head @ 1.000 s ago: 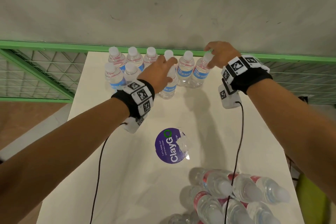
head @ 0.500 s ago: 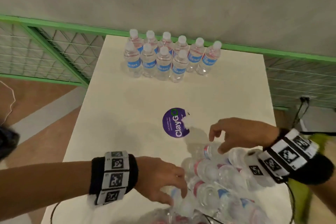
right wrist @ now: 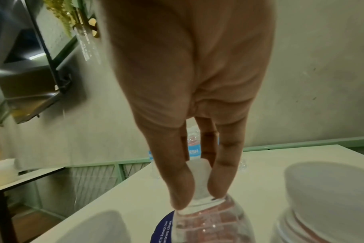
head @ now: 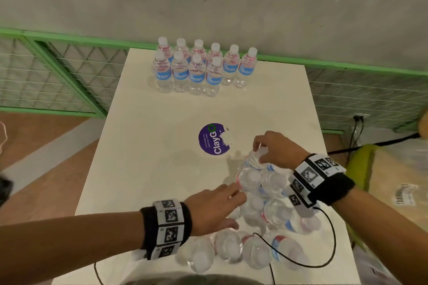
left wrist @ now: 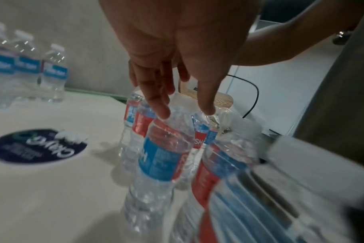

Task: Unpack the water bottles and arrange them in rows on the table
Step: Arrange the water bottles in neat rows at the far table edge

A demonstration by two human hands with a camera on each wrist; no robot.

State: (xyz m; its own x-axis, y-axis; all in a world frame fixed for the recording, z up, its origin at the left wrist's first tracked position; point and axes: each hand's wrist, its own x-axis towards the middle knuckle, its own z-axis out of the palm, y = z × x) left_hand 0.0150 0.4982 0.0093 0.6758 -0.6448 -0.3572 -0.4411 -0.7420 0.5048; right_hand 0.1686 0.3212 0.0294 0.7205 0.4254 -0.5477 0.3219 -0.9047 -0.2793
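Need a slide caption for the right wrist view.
Right hand pinches a bottle's white cap over the table.

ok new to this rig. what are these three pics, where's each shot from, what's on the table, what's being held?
No robot here: a person works with two bare hands, wearing black wristbands with square markers and a small camera on each wrist.

The wide picture is from a head camera looking down at the white table. At the far edge ten upright bottles stand in two rows, six behind and four in front. A round purple sticker sits mid-table. Near the person is a cluster of unsorted bottles.

The left wrist view looks along the left hand: its straight fingers reach down onto bottle tops without gripping.

The right wrist view shows the right hand pinching one bottle cap between thumb and fingers.
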